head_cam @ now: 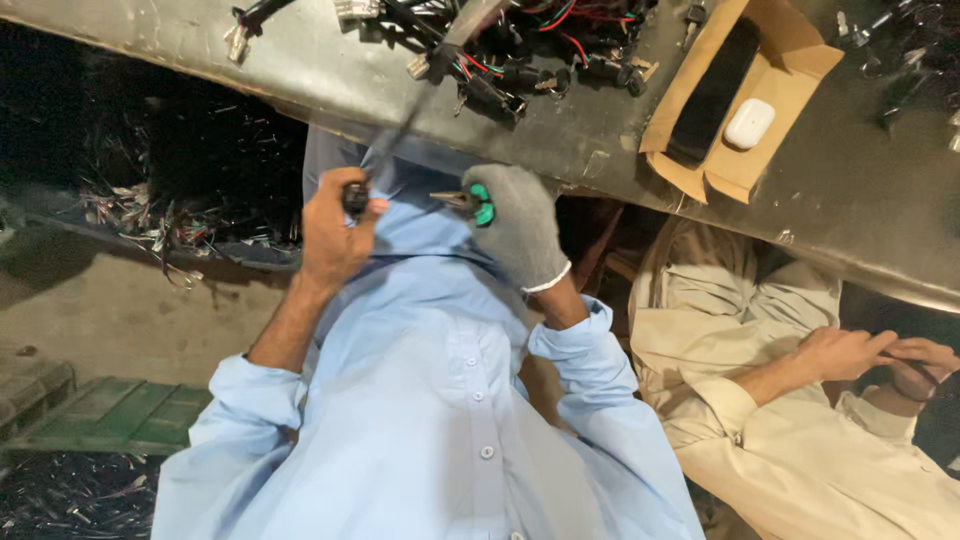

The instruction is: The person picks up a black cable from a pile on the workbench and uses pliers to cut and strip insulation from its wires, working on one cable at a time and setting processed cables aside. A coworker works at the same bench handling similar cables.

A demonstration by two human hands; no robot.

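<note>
A long grey metal workbench (600,150) is seen across the top of the view, its edge running diagonally. A light blue buttoned shirt (430,400) fills the lower middle; the wearer's arms are raised in front of it. Beside it, on the right, a co-worker in a beige shirt (780,420) is seated, hands (880,355) clasped together near the bench edge.

On the bench an open brown cardboard box (770,70) is laid, holding a flat black slab (712,90) and a small white rounded case (749,123). A tangle of black wire harness with red leads and connectors (520,45) is heaped on the bench, just left of the box.

The right hand (520,235), in a grey knit glove, is closed around a small tool with a green handle (482,205), its metal tip pointed left. The left hand (335,235), bare, is clenched on the black end of a dark cable (355,197) that rises to the harness pile. The two hands are held near each other, not touching, below the bench edge.
</note>
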